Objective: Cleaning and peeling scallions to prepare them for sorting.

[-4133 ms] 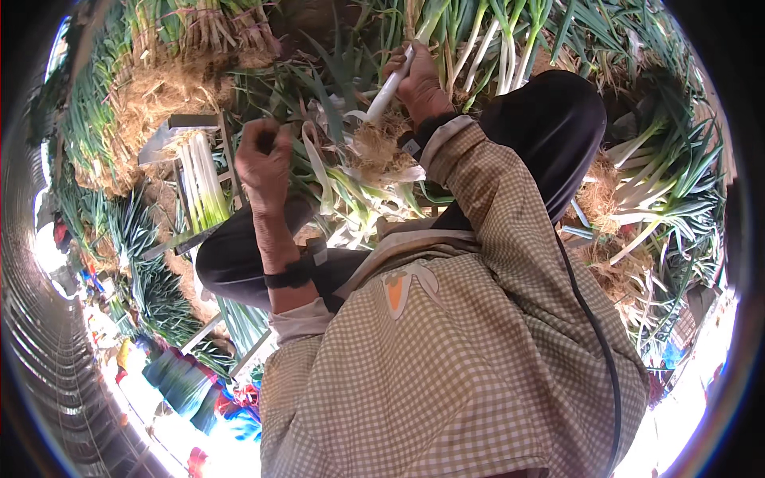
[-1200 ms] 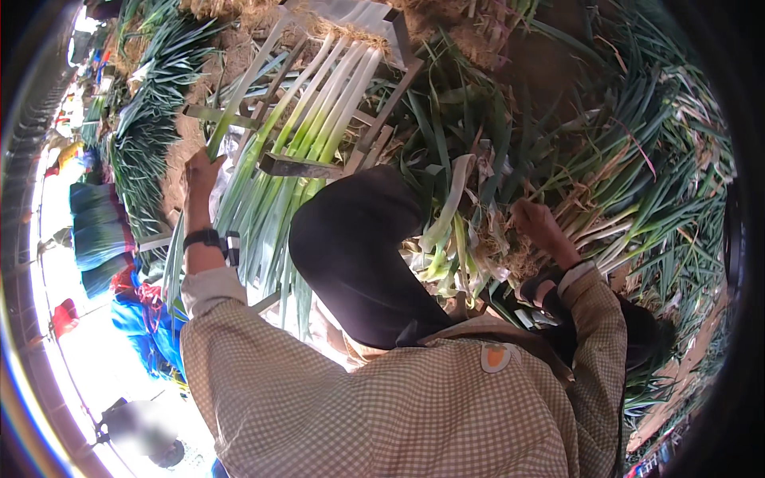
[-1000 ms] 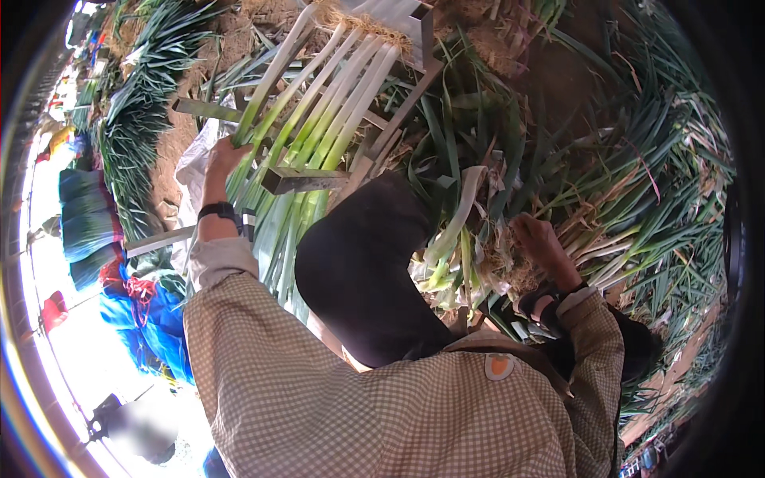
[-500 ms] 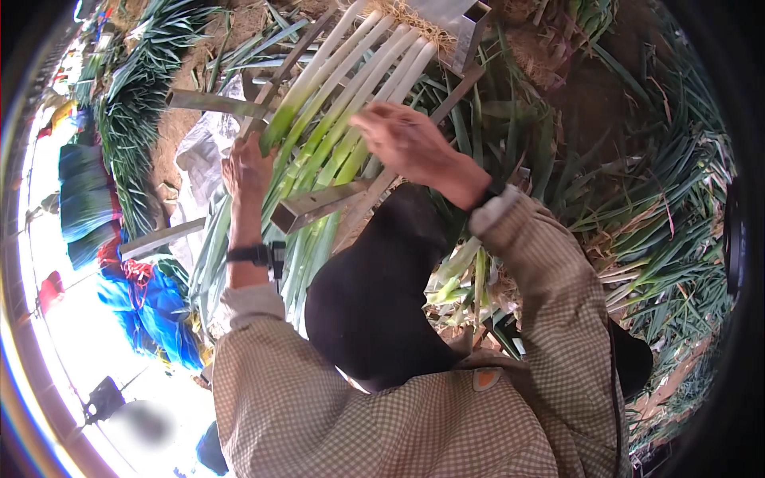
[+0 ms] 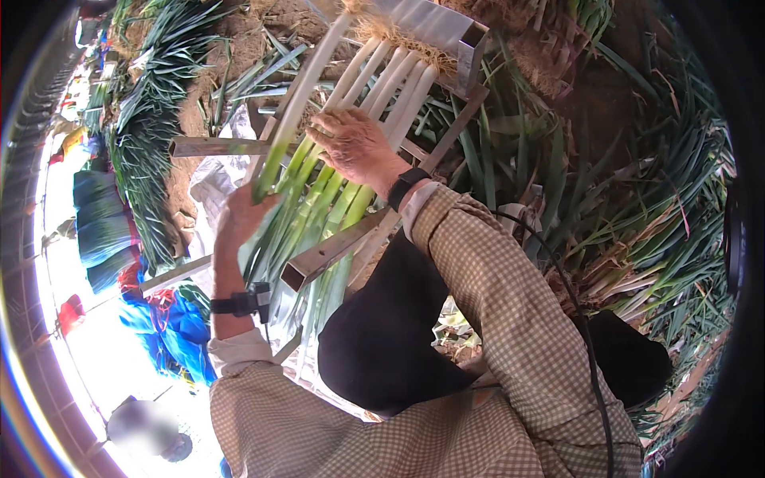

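Several long green onions (image 5: 393, 88) lie side by side on a metal frame, their white shanks and roots toward the far end and their leaves toward me. My left hand (image 5: 245, 213) is closed round the green part of the leftmost green onion (image 5: 312, 72). That stalk lies a little apart from the row, and its root sits farther out than the others. Across the middle of the row rests my right hand (image 5: 355, 147), palm down, fingers stretched leftward over the stalks. What lies beneath its palm is hidden.
A square metal tube (image 5: 331, 253) of the frame juts toward my knee. The roots lie by a metal end piece (image 5: 434, 32). Heaps of green onions (image 5: 677, 199) cover the ground at right, with another row (image 5: 151, 119) at left. A white plastic sheet (image 5: 211, 187) lies beside the frame.
My right hand has moved left and down onto the stalks. The leftmost green onion has shifted outward from the row, root end farther away, and my left hand has come slightly nearer me.
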The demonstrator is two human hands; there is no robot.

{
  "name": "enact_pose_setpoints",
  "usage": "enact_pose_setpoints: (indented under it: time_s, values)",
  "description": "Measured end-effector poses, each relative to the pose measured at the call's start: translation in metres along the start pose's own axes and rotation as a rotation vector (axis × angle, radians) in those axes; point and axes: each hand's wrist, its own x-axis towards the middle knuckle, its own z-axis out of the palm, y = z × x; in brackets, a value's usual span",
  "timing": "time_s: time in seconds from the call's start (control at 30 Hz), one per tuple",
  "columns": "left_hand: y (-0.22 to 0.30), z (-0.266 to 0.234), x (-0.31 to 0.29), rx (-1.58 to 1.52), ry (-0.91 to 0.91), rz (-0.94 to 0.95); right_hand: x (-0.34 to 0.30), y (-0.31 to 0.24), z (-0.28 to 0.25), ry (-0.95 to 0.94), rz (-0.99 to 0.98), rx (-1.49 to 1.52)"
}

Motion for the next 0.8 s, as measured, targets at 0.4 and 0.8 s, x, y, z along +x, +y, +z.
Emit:
enact_pose_setpoints:
  time_s: [0.4,0.8]
  values:
    - [-0.058,0.045,0.054,0.084,0.26,0.177,0.006,-0.011,0.007,-0.039,-0.017,-0.043]
    - [0.117,0.016,0.12,0.195,0.275,0.63,-0.003,0.003,0.008,-0.025,0.02,-0.144]
